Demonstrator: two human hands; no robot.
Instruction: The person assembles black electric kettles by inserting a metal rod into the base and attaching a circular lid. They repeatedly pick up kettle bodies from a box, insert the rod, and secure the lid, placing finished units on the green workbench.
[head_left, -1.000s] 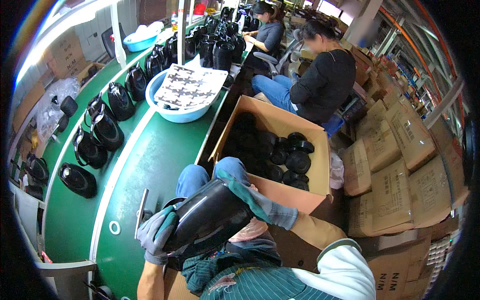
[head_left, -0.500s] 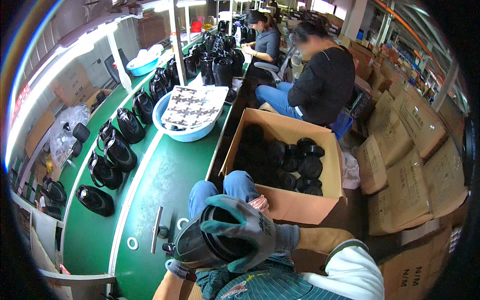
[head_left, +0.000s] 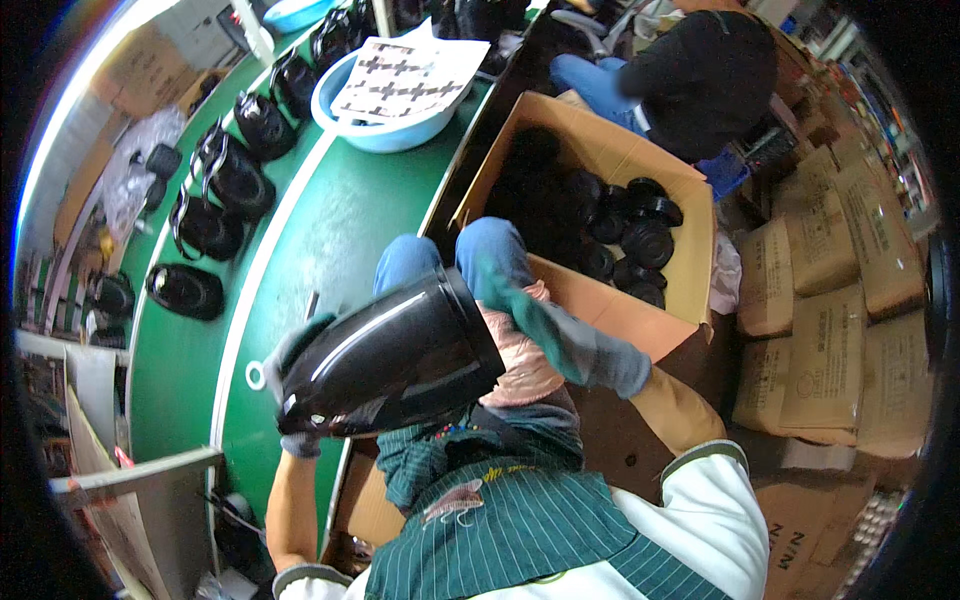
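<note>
Over my lap lies a glossy black jug body (head_left: 400, 355), tipped on its side, its wide rimmed end toward the right. My left hand (head_left: 300, 365), in a grey-green work glove, is closed around its narrow left end; the jug hides part of the fingers. My right hand (head_left: 545, 325), gloved alike and somewhat blurred, is apart from the jug, to the right of its rim above my knee. Its fingers look stretched out, and nothing shows in them.
At my left runs a green conveyor belt (head_left: 300, 255) carrying several black jugs (head_left: 238, 180), a white ring (head_left: 256, 375) and a blue basin (head_left: 405, 135) with printed sheets on top. A cardboard box (head_left: 600, 285) of round black parts stands ahead right. A seated person (head_left: 700, 80) is beyond.
My right hand has come off the jug body and moved right. The jug has swung up and turned, its glossy side now showing, still in my left hand. The view has tilted down.
</note>
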